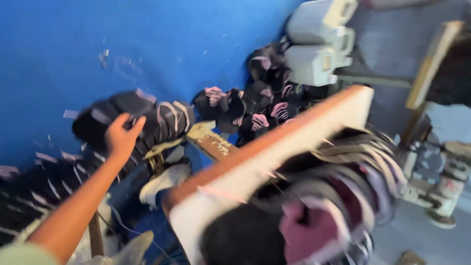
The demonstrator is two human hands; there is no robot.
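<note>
Clearly, the left hand (121, 136) has its grip closed on a dark sock bundle (132, 120).

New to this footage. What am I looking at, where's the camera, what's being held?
One picture, taken from a camera on a person's head looking down; it is motion-blurred. No robot here, only bare hands. The left hand reaches out onto a bundle of dark striped fabric pieces lying against a blue surface; whether it grips or just touches is unclear. The right hand is not in view. More dark and pink pieces are piled behind. A long white board with an orange edge crosses the foreground, and grey machine parts sit at the top.
</note>
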